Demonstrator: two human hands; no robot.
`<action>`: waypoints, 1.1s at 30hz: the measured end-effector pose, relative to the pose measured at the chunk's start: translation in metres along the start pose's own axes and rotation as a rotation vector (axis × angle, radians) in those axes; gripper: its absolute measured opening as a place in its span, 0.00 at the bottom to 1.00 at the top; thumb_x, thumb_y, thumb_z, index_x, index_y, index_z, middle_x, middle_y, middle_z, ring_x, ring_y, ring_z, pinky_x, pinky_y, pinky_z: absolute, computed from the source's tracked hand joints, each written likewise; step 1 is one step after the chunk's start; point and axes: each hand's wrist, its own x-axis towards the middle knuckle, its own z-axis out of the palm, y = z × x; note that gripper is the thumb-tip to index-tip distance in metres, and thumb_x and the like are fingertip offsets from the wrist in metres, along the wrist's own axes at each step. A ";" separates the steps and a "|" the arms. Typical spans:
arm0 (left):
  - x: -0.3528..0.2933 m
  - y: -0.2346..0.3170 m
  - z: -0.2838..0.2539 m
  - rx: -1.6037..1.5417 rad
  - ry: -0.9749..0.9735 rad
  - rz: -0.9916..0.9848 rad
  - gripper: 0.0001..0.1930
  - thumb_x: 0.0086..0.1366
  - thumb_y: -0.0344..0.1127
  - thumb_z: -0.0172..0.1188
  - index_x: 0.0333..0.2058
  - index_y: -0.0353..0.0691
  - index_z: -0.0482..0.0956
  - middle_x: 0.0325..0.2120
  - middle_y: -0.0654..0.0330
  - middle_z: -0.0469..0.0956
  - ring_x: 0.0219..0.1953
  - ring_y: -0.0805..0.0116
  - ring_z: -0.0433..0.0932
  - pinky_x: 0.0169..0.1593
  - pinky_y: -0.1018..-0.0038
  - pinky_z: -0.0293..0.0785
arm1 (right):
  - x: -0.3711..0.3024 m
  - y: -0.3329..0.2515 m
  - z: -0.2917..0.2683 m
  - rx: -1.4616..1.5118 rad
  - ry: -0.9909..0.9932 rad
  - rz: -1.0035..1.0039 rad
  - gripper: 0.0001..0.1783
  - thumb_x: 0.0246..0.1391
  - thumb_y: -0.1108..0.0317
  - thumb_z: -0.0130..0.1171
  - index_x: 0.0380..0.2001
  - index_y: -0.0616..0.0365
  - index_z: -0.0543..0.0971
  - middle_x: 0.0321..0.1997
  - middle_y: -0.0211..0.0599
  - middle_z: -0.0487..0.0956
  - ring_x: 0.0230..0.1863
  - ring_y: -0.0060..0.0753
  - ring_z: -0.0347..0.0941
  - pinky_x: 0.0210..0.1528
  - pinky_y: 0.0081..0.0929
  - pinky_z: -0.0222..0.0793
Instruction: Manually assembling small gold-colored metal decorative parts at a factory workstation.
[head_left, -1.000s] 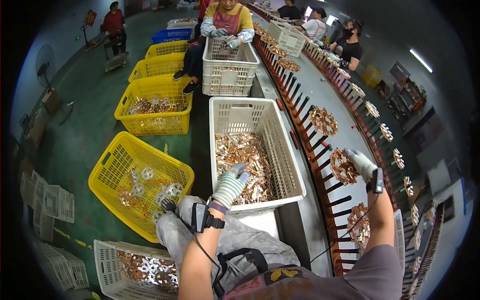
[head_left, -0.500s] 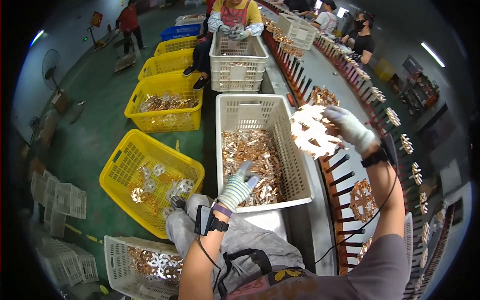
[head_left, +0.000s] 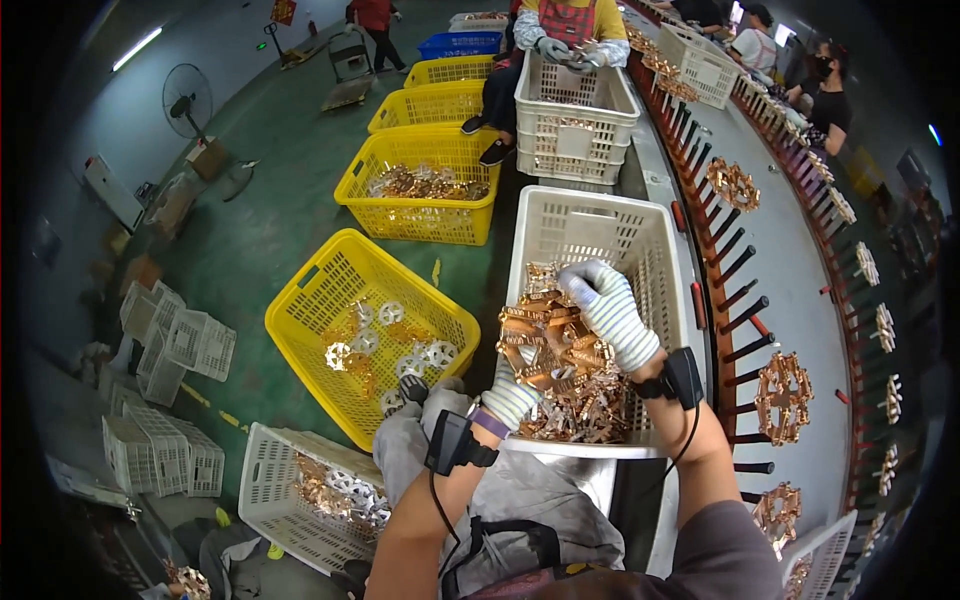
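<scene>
Both gloved hands hold a round copper-coloured part cluster [head_left: 548, 345] over the white crate [head_left: 640, 240] in front of me. My right hand [head_left: 610, 312] grips its upper right edge. Below it, my left hand [head_left: 510, 395] grips the lower edge. More copper-coloured pieces [head_left: 590, 410] fill the bottom of that crate. Each wrist carries a black strapped device with a cable.
A yellow basket [head_left: 330, 295] with round parts stands at my left, a white basket [head_left: 275, 470] of copper pieces below it. At my right runs a conveyor rack [head_left: 745, 300] with black pegs holding clusters [head_left: 785, 395]. Other people work at crates ahead [head_left: 575, 120].
My right hand has carried a cluster from the peg rack leftward over the white crate. My left hand has risen from the crate's pile and taken hold of its lower edge.
</scene>
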 end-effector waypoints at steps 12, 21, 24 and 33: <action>0.050 0.057 0.074 -0.603 0.174 -0.621 0.20 0.69 0.41 0.46 0.59 0.50 0.67 0.58 0.61 0.68 0.56 0.59 0.70 0.55 0.58 0.72 | 0.005 -0.013 -0.052 -0.277 -0.311 0.129 0.19 0.57 0.58 0.57 0.43 0.64 0.77 0.34 0.48 0.81 0.36 0.39 0.80 0.42 0.33 0.74; 0.033 0.060 0.057 1.219 -0.155 -0.121 0.16 0.50 0.36 0.63 0.40 0.42 0.79 0.36 0.57 0.82 0.40 0.60 0.80 0.45 0.68 0.75 | -0.021 -0.035 -0.023 0.295 -0.545 0.173 0.17 0.52 0.57 0.64 0.37 0.61 0.79 0.25 0.25 0.75 0.24 0.18 0.69 0.30 0.16 0.66; 0.033 0.028 0.056 1.087 -0.143 -0.032 0.15 0.49 0.38 0.65 0.38 0.42 0.80 0.34 0.57 0.82 0.38 0.59 0.80 0.43 0.66 0.75 | -0.017 -0.030 -0.046 0.875 -0.153 0.205 0.15 0.51 0.59 0.65 0.35 0.60 0.78 0.22 0.23 0.72 0.21 0.15 0.64 0.26 0.15 0.61; 0.033 0.036 0.040 1.340 -0.172 0.046 0.11 0.47 0.41 0.68 0.28 0.42 0.83 0.26 0.55 0.82 0.32 0.56 0.80 0.38 0.63 0.75 | -0.008 -0.037 -0.007 -0.474 -0.358 -0.437 0.09 0.53 0.64 0.60 0.34 0.58 0.79 0.32 0.40 0.75 0.36 0.46 0.74 0.40 0.34 0.71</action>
